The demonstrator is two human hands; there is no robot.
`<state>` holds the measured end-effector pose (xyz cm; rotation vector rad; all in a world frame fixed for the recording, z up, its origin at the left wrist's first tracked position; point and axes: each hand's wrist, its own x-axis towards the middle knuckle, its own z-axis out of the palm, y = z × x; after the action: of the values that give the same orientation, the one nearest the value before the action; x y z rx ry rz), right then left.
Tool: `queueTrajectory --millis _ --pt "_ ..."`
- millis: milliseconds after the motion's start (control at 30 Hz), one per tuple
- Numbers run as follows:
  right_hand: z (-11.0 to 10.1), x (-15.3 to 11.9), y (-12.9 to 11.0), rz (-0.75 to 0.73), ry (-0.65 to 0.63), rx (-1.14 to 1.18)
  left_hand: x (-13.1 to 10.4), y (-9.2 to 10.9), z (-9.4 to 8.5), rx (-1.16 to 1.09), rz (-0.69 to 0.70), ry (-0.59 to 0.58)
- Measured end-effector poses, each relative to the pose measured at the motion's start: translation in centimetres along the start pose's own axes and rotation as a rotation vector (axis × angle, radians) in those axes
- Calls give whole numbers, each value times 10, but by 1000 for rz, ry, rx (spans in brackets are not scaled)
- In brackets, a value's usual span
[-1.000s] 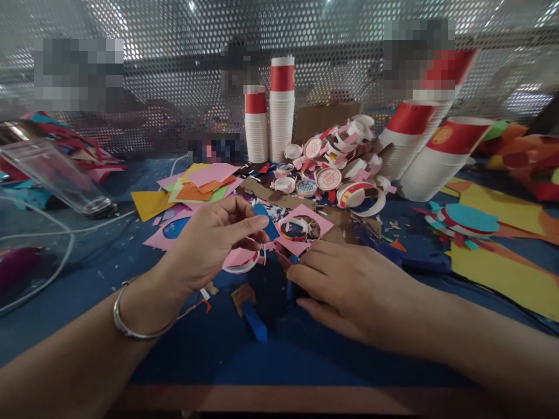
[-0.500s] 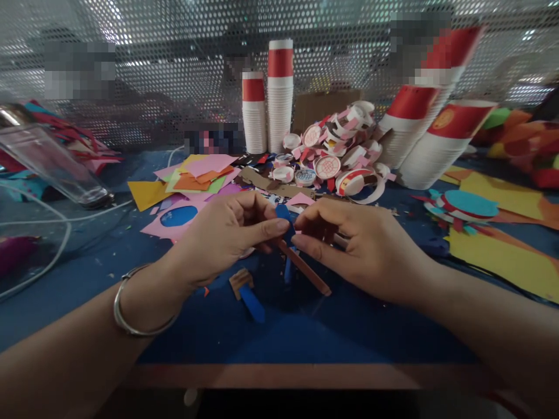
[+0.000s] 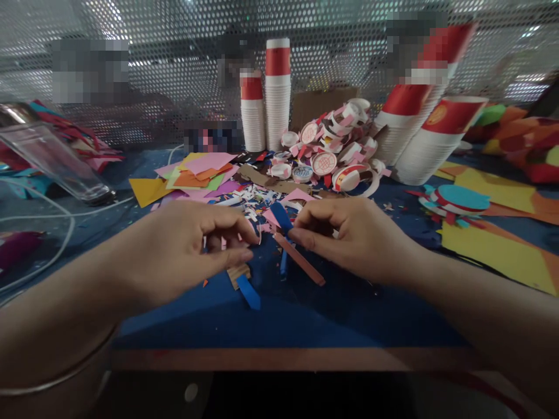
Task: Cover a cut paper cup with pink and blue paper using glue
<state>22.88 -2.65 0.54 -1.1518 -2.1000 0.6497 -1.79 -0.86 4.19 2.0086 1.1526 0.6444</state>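
Note:
Pinched between the thumb and forefinger of my right hand (image 3: 349, 238) is a blue paper strip (image 3: 280, 217) with a rounded end. A narrow brown strip (image 3: 301, 260) slants down to the right just below it; whether the two are joined, I cannot tell. My left hand (image 3: 187, 247) hovers to the left with its fingers loosely bent, thumb and forefinger apart and holding nothing visible. Under its fingertips lie a small piece of corrugated cardboard (image 3: 238, 273) and a blue paper piece (image 3: 249, 293). Another thin blue piece (image 3: 283, 263) shows beneath the brown strip.
Stacked paper cups (image 3: 278, 99) stand at the back, with more leaning stacks (image 3: 437, 142) to the right. Between them is a heap of cut cup rings (image 3: 324, 163). Coloured paper (image 3: 205, 174), a clear bottle (image 3: 65, 157), a white cable (image 3: 65, 233) and a turquoise paper craft (image 3: 463, 199) surround the hands.
My left hand has let go of the blue strip and drawn back left, towards me. My right hand keeps its pinch on the strip. The view has shifted slightly.

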Motion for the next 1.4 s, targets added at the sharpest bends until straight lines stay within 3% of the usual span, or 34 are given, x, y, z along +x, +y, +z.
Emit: queueTrajectory --millis 67,133,233,567,800,967,1133,1267,1400 --pt "2 -1 -2 30 -105 45 -9 -7 1 250 -2 -123" --pt "4 -2 -3 53 -202 71 -16 -16 4 369 50 -120" --pt "7 -3 -3 39 -247 32 -21 -26 8 515 94 -165" --pt "14 -4 -6 -2 -284 -121 -22 -24 5 526 27 -302" --pt "17 -6 -4 19 -287 -194 -22 -20 8 372 -15 -200" --pt "18 -6 -6 16 -205 -160 -21 -13 2 299 106 -106" --pt "13 -6 -9 23 -70 222 -6 5 5 95 281 16" --pt "8 -4 -9 95 -114 510 5 14 13 -60 324 38" --pt "6 -2 -8 137 -137 616 9 13 21 -126 333 55"
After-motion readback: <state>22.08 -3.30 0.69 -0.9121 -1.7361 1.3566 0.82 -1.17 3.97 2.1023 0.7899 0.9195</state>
